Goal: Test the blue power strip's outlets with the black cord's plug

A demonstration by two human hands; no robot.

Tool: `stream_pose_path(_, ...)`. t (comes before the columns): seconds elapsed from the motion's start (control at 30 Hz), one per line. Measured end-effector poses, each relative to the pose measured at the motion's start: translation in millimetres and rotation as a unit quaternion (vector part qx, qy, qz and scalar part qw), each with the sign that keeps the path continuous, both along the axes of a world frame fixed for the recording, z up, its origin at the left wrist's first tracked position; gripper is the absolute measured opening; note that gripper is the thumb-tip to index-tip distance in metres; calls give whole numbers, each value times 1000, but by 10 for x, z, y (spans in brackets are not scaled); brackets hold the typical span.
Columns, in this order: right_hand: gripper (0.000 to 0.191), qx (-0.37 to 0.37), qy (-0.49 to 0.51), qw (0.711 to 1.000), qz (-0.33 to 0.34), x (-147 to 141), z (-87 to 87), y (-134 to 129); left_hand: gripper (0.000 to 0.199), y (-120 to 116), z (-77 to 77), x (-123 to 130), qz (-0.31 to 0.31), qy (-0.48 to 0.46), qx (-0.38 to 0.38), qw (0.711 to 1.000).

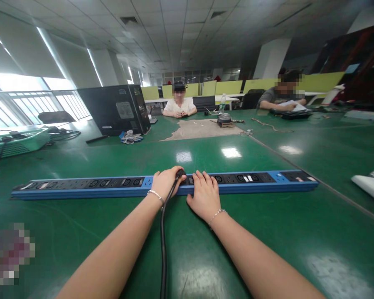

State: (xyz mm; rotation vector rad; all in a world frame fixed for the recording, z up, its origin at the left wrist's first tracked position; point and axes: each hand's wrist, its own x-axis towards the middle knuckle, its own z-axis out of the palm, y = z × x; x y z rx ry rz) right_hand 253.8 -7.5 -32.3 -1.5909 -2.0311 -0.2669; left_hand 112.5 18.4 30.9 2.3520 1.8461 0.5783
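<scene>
A long blue power strip (106, 192) with black socket sections lies crosswise on the green table. Closed around a black plug (181, 172), my left hand (166, 182) is over the strip's middle; its fingers hide whether the plug sits fully in a socket. From the plug a thick black cord (163, 241) runs down toward me. Just right of it, my right hand (205, 194) grips the strip, fingers across the top and thumb against the near side.
A black computer case (112, 109) stands back left, with gloves (131, 137) beside it and a green basket (18, 143) further left. Two people (179, 104) sit across the table. A bottle (222, 104) stands behind a round dark object (224, 118). A white object (372, 187) lies far right.
</scene>
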Motion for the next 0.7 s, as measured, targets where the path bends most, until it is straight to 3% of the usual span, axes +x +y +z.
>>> stream_pose_path(0.33, 59, -1, 8, 1000, 7, 7, 17, 2, 30, -45, -73, 25, 2, 52, 69, 996)
stream_pose_path(0.57, 60, -7, 9, 1000, 4, 0, 18, 13, 31, 8, -133, 9, -19, 22, 43, 999)
stream_pose_path(0.7, 61, -9, 13, 1000, 2, -2, 17, 12, 33, -18, -192, 44, -51, 29, 65, 996)
